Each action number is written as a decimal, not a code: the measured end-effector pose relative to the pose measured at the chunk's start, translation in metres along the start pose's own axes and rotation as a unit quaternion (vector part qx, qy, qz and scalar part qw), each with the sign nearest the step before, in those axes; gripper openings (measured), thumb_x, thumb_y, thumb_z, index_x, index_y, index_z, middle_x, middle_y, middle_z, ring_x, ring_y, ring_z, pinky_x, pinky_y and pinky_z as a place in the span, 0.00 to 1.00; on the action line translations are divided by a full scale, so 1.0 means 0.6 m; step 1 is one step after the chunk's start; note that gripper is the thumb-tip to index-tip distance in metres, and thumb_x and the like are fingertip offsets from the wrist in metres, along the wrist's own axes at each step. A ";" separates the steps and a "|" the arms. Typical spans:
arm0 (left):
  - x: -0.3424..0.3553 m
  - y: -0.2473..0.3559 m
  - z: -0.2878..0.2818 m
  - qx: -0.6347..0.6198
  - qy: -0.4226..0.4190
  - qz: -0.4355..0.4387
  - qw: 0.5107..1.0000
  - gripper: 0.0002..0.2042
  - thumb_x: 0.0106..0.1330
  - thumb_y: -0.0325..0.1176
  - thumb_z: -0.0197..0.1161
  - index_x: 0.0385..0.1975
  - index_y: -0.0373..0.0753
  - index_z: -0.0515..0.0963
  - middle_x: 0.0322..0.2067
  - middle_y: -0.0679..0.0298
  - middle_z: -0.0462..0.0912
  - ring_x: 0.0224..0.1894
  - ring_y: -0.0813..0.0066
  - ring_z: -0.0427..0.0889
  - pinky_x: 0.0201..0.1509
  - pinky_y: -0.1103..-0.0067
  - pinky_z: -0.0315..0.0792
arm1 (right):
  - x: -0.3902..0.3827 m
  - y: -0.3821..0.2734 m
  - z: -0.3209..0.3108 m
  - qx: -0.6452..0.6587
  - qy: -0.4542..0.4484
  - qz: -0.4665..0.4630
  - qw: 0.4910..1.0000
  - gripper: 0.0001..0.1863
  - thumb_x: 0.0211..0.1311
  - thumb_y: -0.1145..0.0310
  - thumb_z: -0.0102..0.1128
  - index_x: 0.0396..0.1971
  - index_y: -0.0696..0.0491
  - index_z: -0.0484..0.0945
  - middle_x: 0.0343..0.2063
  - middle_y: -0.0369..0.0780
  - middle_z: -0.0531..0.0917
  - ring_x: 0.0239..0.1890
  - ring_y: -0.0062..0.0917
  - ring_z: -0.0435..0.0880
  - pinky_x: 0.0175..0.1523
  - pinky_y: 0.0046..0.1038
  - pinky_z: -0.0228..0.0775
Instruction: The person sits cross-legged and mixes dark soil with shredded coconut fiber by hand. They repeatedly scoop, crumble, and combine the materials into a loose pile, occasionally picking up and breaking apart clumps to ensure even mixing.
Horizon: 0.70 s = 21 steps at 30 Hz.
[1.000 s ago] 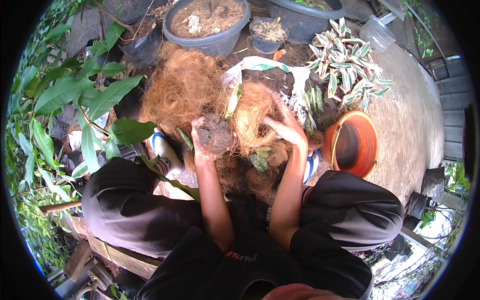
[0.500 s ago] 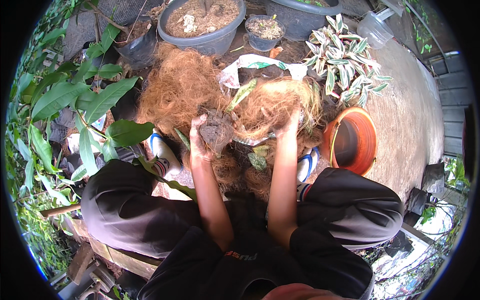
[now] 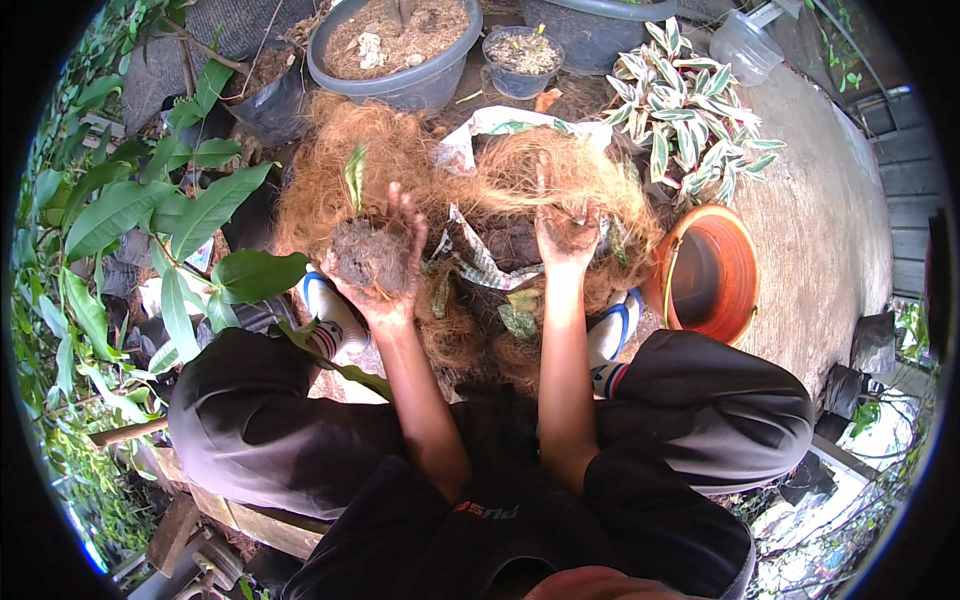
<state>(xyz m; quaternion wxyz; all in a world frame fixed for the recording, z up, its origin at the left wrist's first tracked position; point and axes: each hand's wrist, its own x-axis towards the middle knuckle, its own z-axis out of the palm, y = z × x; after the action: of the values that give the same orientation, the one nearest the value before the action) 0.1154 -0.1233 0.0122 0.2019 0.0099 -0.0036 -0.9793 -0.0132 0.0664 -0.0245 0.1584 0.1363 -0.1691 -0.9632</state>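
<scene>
My left hand [image 3: 400, 255], palm up, cradles a small plant by its round ball of dark soil and roots [image 3: 368, 257]. One mottled green leaf [image 3: 355, 178] stands upright from this ball, and some of my fingers stretch up beside it. To the right, my right hand [image 3: 567, 232] is palm up with soil on it, its fingers among a loose wad of brown coconut fibre [image 3: 560, 172] that drapes over them. Below the wad lies an open white plastic sack [image 3: 475, 262] with dark soil inside. A larger heap of coconut fibre [image 3: 365, 150] sits behind my left hand.
An orange pot [image 3: 740, 265] with dark contents stands right of my right foot. Large grey pots [image 3: 430, 85] and a small pot [image 3: 523, 60] line the back. A variegated plant [image 3: 685, 120] grows at the back right; leafy branches [image 3: 215, 210] reach in from the left. Fibre-wrapped plants [image 3: 518, 315] lie between my feet.
My left hand has moved left with the plant, away from my right hand, and its leaf now points up. The fibre at my right hand has spread out and shifted farther away from me.
</scene>
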 end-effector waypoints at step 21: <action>-0.002 -0.036 -0.047 0.092 0.261 0.091 0.957 0.26 0.57 0.61 0.54 0.45 0.48 0.77 0.43 0.64 0.80 0.47 0.62 0.78 0.56 0.56 0.69 | -0.017 0.015 -0.053 -0.459 0.082 0.073 0.882 0.35 0.68 0.42 0.39 0.66 0.51 0.55 0.65 0.45 0.61 0.67 0.43 0.58 0.67 0.58 0.49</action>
<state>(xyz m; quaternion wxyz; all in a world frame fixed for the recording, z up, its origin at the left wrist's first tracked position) 0.1086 -0.1027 -0.0159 0.2826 0.2837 -0.0412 -0.9154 0.0084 0.0529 -0.0478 0.2865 0.1138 0.2961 -0.9041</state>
